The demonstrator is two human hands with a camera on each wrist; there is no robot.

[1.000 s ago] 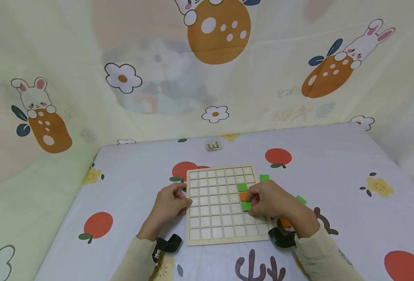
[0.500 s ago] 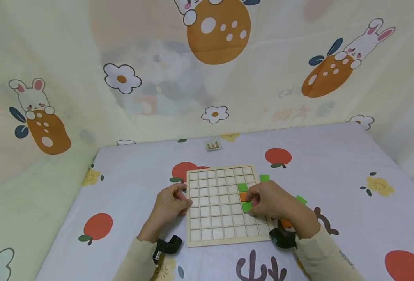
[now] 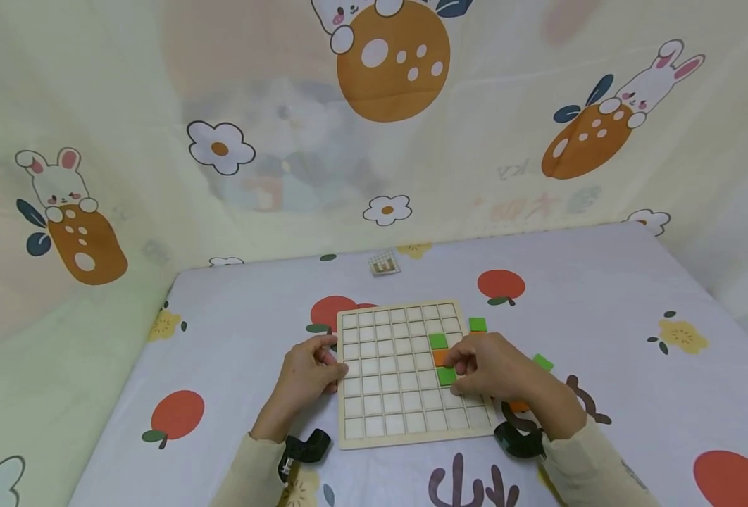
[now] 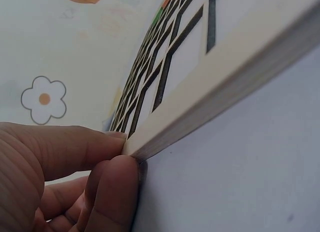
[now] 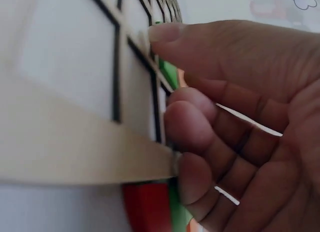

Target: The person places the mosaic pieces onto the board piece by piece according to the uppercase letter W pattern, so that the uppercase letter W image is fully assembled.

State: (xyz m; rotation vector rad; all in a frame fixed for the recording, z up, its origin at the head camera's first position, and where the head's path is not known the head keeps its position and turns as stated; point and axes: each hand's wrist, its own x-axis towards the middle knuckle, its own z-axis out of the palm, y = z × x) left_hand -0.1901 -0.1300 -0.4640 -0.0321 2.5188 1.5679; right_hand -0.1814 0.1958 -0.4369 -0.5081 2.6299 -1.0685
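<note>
A wooden grid board (image 3: 356, 442) lies flat on the table. In one of its columns sit a green tile (image 3: 438, 341), an orange tile (image 3: 440, 358) and a nearer green tile (image 3: 446, 377). My left hand (image 3: 303, 372) pinches the board's left edge, thumb and fingertip meeting at the wooden rim in the left wrist view. Over the board's right side, my right hand (image 3: 497, 370) has its thumb and index finger on either side of the nearer green tile, whose right part they hide. Its other fingers are curled toward the board's right edge.
Right of the board lie a green tile (image 3: 477, 324) with orange below it, another green tile (image 3: 543, 362) and an orange piece (image 3: 520, 406) partly under my right wrist. A red piece (image 5: 147, 207) shows beside the board. A small patterned card (image 3: 384, 264) lies behind it.
Both hands keep almost the same place on the board, and the tiles have not moved in it. The head view has shifted very slightly.
</note>
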